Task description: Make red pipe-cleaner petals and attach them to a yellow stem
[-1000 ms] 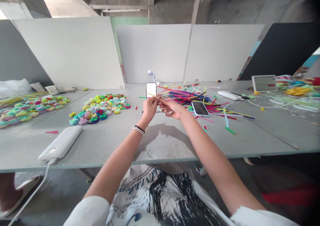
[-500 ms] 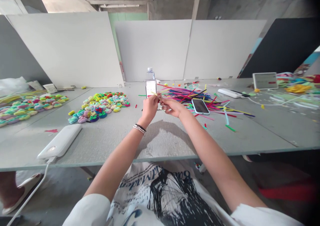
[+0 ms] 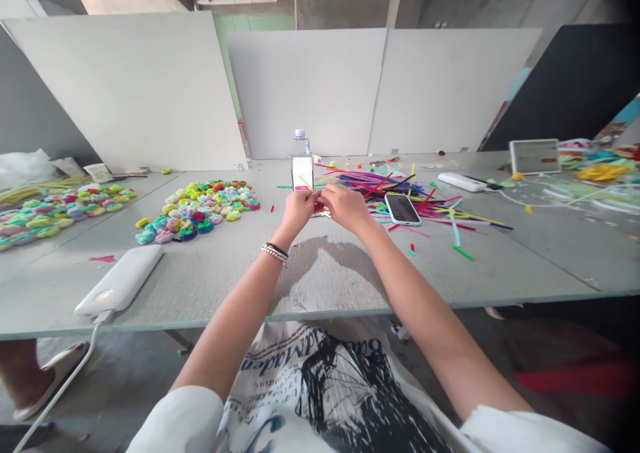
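Observation:
My left hand (image 3: 299,211) and my right hand (image 3: 345,206) meet fingertip to fingertip above the grey table (image 3: 330,279). A thin yellow pipe cleaner (image 3: 305,182) sticks up from between the fingertips, and a bit of red shows under them. Both hands are closed in a pinch on it. Just behind stands an upright phone (image 3: 302,171) with a lit screen, leaning near a clear bottle (image 3: 300,143). To the right of my right hand spreads a pile of coloured pipe cleaners (image 3: 385,187), with a second phone (image 3: 403,209) lying at its front.
Small fluffy coloured pieces form one cluster (image 3: 210,206) left of my hands and another (image 3: 60,216) at the far left. A white power bank (image 3: 120,281) with a cable lies front left. At right are another white device (image 3: 461,182) and a tablet (image 3: 534,157).
My right hand has turned over the fingertips, its fingers now more closed and its back facing up. The yellow pipe cleaner stands more upright. The camera view has shifted slightly.

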### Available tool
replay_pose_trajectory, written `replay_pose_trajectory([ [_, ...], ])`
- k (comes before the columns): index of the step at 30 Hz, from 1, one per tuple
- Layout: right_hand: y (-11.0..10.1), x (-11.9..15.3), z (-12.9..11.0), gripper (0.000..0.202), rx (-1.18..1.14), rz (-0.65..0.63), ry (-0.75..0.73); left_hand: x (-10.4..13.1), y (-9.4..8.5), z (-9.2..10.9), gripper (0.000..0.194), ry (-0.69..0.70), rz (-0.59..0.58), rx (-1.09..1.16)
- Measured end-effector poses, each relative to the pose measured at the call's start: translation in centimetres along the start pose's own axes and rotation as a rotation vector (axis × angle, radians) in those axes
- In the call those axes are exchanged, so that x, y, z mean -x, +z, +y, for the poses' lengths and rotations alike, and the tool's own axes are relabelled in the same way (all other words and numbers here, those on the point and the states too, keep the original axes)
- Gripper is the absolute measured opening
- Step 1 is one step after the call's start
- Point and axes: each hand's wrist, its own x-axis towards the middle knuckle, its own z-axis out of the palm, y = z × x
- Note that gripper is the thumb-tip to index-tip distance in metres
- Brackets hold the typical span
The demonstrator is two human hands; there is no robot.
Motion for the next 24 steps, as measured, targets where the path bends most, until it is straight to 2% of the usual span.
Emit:
replay_pose_trajectory([
  [3, 0.5, -0.5, 0.0, 0.033, -0.257, 0.032, 0.158, 0.2, -0.2, 0.4, 0.036, 0.002, 0.044, 0.040],
  [6, 0.8, -0.8, -0.2, 0.051, -0.624, -0.062, 0.371, 0.7, -0.2, 1.0, 0.032, 0.035, 0.131, 0.116],
  [9, 0.4, -0.8, -0.5, 0.042, -1.126, -0.257, 0.574, 1.3, 0.0, 1.4, 0.027, 0.091, 0.187, 0.199],
  [11, 0.0, -0.8, -0.6, 0.033, -1.328, -0.363, 0.625, 1.5, 0.3, 1.4, 0.025, 0.126, 0.204, 0.243],
  [15, -0.8, -0.9, -0.6, 0.022, -1.434, -0.450, 0.646, 1.4, 0.6, 1.3, 0.024, 0.157, 0.233, 0.297],
  [19, -1.0, -1.0, -0.4, 0.012, -1.338, -0.381, 0.633, 1.3, 0.6, 1.2, 0.024, 0.169, 0.231, 0.291],
  [24, -1.2, -0.9, -0.7, 0.010, -1.163, -0.288, 0.601, 1.2, 0.3, 1.0, 0.024, 0.257, 0.225, 0.153],
])
